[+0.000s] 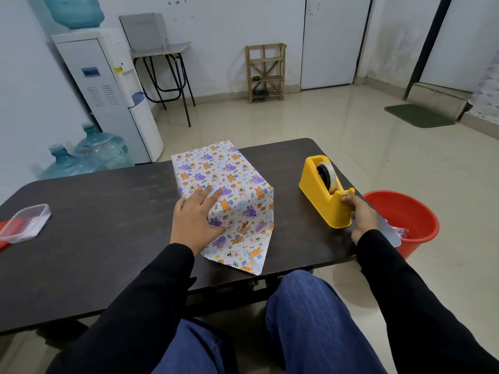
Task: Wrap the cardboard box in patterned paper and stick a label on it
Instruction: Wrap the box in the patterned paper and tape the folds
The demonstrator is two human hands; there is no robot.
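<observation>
On my feed the cardboard box (224, 182), covered in patterned paper, stood near the middle of the dark counter (108, 238); at its near end a triangular paper flap (237, 249) lay unfolded on the counter, pointing toward the person; the left hand (195, 220) rested on the box's near top edge, its fingers (216, 194) straight and spread flat on the paper, thumb down on the near face, gripping nothing; to the right, apart from the box, sat a yellow tape dispenser (321, 201) with its tape roll (328, 175) upright; the right hand (360, 215) was at its cutter end, fingers (348, 200) curled and pinching there, though I could not tell whether the tape's end was between them; a red bucket (405, 211) stood on the floor beyond the counter's right edge; a clear plastic container (25, 222) lay far left.
</observation>
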